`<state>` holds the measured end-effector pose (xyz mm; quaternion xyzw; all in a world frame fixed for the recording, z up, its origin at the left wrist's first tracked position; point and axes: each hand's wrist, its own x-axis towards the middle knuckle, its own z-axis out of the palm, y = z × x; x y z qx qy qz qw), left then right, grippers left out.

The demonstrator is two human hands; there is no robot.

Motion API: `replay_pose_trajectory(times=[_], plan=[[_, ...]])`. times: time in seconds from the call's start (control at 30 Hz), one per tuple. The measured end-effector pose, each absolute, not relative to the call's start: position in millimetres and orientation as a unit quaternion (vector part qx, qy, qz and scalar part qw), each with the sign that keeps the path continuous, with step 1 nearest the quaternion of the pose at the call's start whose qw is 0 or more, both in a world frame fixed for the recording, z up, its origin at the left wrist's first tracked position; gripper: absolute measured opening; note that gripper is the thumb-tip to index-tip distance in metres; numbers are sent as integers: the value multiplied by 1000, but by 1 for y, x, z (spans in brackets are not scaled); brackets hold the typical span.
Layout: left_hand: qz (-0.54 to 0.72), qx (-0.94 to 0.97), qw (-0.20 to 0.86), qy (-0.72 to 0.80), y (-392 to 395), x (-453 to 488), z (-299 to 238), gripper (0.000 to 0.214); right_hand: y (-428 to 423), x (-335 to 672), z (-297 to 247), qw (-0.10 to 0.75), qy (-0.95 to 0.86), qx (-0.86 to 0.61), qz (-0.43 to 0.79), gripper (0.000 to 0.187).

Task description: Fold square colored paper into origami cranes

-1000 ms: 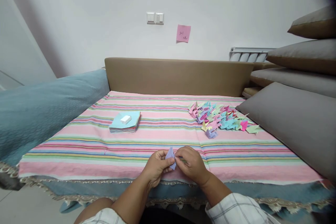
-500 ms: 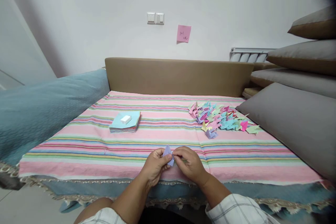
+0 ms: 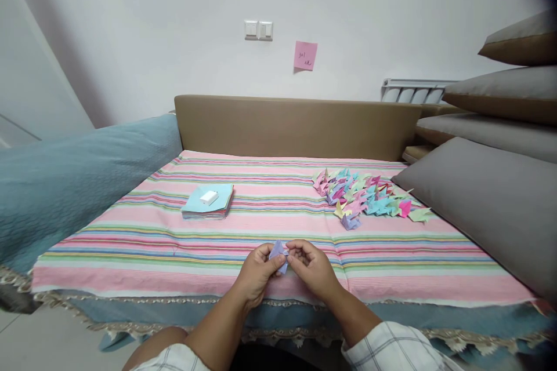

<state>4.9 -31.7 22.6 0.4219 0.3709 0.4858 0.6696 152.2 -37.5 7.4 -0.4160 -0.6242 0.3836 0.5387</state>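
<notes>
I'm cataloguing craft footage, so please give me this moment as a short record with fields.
Left hand: holding a lilac folded paper
Right hand: fingertips at that paper's right edge
Left on the cloth: square paper stack, light-blue sheet uppermost, small white block on it
Right on the cloth: cluster of multicoloured origami cranes
Surface: striped cloth
Far right: piled grey-and-brown cushions
Wall: pink sticky note, right of the switches

Lilac paper (image 3: 276, 250) partly hidden by left hand (image 3: 256, 273), 4 cushions (image 3: 487, 197) cropped at right, note (image 3: 305, 55) partly illegible
</notes>
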Motion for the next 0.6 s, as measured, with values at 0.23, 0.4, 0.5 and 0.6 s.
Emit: replay_pose_trajectory(times=[0.23, 0.4, 0.5, 0.6], plan=[[501, 441, 654, 357, -31, 7, 19, 37, -35, 153, 8, 526, -586, -404, 465, 25], [515, 440, 645, 353, -31, 9, 16, 36, -37, 152, 12, 521, -587, -422, 454, 25], [519, 437, 644, 354, -31, 10, 15, 35, -39, 150, 13, 527, -597, -424, 432, 25], [522, 423, 653, 350, -31, 11, 14, 35, -40, 150, 12, 529, -608, -431, 405, 24]])
